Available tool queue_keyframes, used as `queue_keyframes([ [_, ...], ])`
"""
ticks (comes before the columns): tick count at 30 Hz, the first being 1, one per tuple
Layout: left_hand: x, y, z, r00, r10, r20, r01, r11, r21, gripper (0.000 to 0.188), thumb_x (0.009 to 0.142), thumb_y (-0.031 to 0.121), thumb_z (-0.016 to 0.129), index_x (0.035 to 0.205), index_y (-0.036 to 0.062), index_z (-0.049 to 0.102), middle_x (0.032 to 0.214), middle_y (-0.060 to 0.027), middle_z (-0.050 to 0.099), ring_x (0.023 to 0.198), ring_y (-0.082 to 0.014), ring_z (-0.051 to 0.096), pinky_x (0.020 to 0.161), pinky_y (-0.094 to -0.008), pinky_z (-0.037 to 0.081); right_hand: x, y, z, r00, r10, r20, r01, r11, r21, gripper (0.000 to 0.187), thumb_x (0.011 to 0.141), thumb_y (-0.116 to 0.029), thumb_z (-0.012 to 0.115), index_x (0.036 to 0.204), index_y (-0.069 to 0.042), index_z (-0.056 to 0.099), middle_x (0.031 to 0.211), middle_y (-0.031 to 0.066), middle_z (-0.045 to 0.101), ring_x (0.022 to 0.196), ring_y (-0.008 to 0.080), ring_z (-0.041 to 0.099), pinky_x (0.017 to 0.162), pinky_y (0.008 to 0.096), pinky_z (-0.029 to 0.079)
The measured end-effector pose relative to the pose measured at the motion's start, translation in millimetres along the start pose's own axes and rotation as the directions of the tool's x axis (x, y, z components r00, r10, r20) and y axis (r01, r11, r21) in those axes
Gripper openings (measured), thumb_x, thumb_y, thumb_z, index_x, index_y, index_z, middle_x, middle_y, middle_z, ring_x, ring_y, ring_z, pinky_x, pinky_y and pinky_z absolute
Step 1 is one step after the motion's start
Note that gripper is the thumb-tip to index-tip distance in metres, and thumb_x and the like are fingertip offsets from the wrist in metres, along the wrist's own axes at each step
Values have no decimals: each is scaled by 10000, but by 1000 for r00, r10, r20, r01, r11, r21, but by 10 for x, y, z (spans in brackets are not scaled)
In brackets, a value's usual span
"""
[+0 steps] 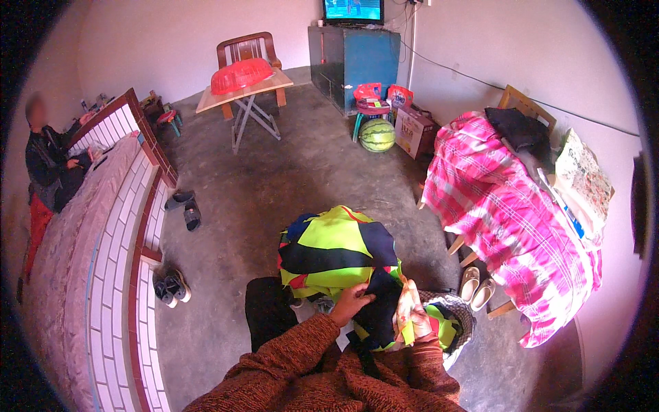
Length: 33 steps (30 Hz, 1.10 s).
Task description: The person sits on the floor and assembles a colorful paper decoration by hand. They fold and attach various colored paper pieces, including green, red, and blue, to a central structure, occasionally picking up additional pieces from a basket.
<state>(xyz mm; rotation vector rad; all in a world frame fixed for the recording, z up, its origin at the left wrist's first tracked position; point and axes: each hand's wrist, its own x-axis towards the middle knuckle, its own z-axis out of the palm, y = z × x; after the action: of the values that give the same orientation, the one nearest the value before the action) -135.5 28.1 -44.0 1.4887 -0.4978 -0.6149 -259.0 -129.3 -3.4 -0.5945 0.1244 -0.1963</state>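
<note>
A bundle of cloth pieces [329,240] in neon yellow, navy and a little red lies in front of me, over my lap. At its near edge, my left hand [351,305] has its fingers pinched on a dark navy cloth [379,305]. My right hand [416,323] is a little to the right, its fingers curled at the cloth's edge beside a strip of yellow cloth. A basket-like container [467,321] with a checked rim stands beside that hand, with yellow and red cloth in it. Both forearms wear a rust-brown knitted sleeve.
To the right stands a seat under a pink plaid cover [494,213], beige shoes [470,283] beside it. Ahead are a folding table [257,87] with a red basket [241,75], a watermelon [377,136] and a cabinet [371,65]. A person [51,161] sits on the bed [75,254] at left.
</note>
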Motion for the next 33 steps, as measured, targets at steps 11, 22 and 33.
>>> queue_keyframes([
  [11, -12, 5, 61, 897, 355, -264, -181, 839, 514, 236, 832, 248, 627, 923, 32, 658, 831, -174, 648, 768, -341, 624, 669, -380, 481, 33, 49, -239, 993, 53, 103, -49, 998, -45, 456, 692, -59, 659, 1106, -44, 469, 822, 38, 540, 621, 154, 534, 520, 257, 449],
  [22, -50, 154, 97, 849, 401, -345, -251, 880, 404, 206, 831, 210, 630, 896, 15, 644, 811, -174, 639, 754, -317, 626, 663, -364, 476, 20, 6, -262, 997, 69, -17, -71, 992, -107, 498, 722, -163, 617, 1184, -56, 464, 812, 28, 550, 616, 170, 548, 533, 270, 452],
  [33, -63, 235, 58, 943, 275, -189, -191, 909, 370, 287, 880, 249, 568, 1027, 3, 566, 866, -166, 626, 802, -274, 615, 712, -357, 463, 125, 62, -269, 997, 67, -34, -74, 956, -284, 532, 758, -293, 675, 1192, -37, 503, 1255, 85, 524, 1112, 171, 507, 998, 311, 348],
])
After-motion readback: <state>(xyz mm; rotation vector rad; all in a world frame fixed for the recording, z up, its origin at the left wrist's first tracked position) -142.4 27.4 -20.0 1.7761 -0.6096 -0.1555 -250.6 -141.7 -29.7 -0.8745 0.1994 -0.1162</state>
